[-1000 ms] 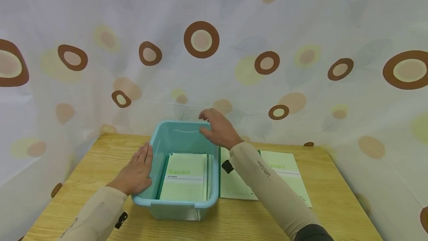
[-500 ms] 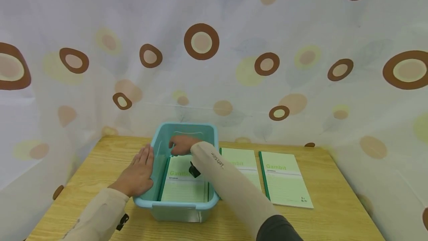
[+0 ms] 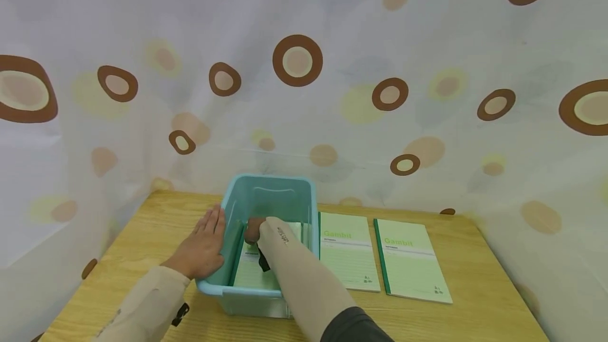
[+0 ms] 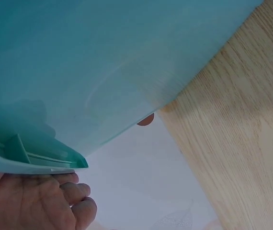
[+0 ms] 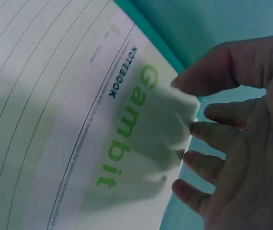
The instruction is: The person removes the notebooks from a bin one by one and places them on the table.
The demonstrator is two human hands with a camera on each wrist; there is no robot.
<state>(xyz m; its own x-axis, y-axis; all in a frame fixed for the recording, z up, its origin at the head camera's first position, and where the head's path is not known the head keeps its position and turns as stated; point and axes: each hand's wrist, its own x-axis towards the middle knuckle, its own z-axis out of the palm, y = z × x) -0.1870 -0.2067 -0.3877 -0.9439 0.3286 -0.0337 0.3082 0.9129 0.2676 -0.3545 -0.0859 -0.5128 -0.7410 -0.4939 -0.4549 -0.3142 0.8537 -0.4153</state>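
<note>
A light-blue plastic tub (image 3: 277, 199) stands on the wooden table, with green-spined Gambit notebooks (image 3: 249, 273) lying in it. My left hand (image 3: 199, 247) rests against the tub's left side with straight fingers; the left wrist view has those fingers (image 4: 74, 194) just under the rim. Inside the tub is my right hand (image 3: 254, 230), over the far end of the top notebook (image 5: 79, 120). In the right wrist view the thumb (image 5: 208, 76) and fingers are spread at that notebook's top edge, casting a shadow on the cover; whether they touch it, I cannot tell.
Two more Gambit notebooks lie face up to the right of the tub: one close beside it (image 3: 349, 255), another farther right (image 3: 413, 260). A spotted white curtain (image 3: 351, 141) hangs behind and beside the wooden table (image 3: 480, 278).
My right hand has moved from above the tub's far right corner down into it, over the notebook's far end. The left hand has stayed against the tub's side. The view has shifted slightly.
</note>
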